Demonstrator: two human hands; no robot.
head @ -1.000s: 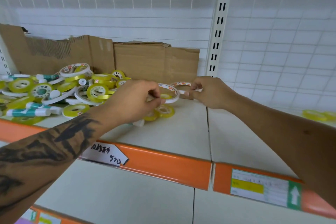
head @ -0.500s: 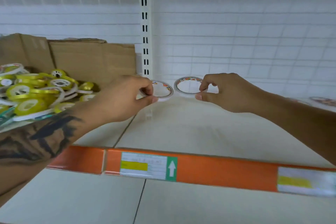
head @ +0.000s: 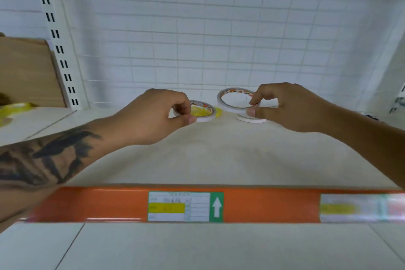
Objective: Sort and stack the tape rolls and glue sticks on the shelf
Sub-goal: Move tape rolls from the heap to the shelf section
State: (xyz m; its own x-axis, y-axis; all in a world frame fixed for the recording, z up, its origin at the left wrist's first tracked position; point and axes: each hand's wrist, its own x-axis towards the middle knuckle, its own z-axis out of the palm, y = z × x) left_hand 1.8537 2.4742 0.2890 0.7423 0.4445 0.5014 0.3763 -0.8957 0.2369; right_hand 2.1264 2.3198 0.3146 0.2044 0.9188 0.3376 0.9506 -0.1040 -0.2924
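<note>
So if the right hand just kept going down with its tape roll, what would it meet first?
Probably the white tape roll lying on the shelf just beneath the roll the right hand pinches; depth is hard to judge.

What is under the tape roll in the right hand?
A white tape roll lies flat on the shelf, directly beneath the held tape roll pinched by the right hand. The hand covers its right part, so whether more rolls sit there cannot be seen.

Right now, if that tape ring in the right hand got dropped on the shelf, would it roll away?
Probably, if it lands on edge: the tape roll is a thin round hoop. It looks light, since the right hand pinches it with just fingertips. Landing flat like the white roll beneath, it likely stays put.
</note>
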